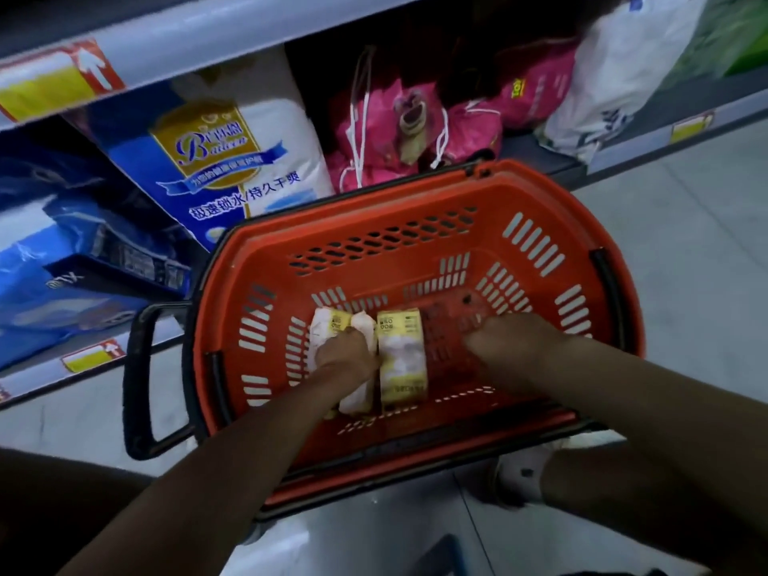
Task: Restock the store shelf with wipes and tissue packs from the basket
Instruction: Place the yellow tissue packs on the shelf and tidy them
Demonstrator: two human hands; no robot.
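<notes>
Shelf: the grey metal store shelf (216,27) stands just behind the basket. On its lower level, from the left, are glossy blue bags (62,243), a tall white-and-blue bag (232,151) and pink drawstring bags (407,118).
Basket: the orange plastic basket (415,193) with slotted walls sits on the pale floor against the shelf, its black handle folded out to the left.
White pack: a soft, film-wrapped white pack (328,328) with a yellow label lies on the basket floor, left of centre, touching its neighbour. I'd judge it light and squashy with slick film, best taken across its narrow middle.
Left hand: the left hand (345,355) is down on the white pack, fingers curled over it in what looks like a grip.
Yellow pack: a yellow-and-white pack (403,355), boxier in shape, lies just right of that hand. It is probably just as light, and its long sides are free to pinch.
Right hand: the right hand (511,342) is over the bare basket floor beside the yellow-and-white pack, its blurred fingers loosely spread and holding nothing.
</notes>
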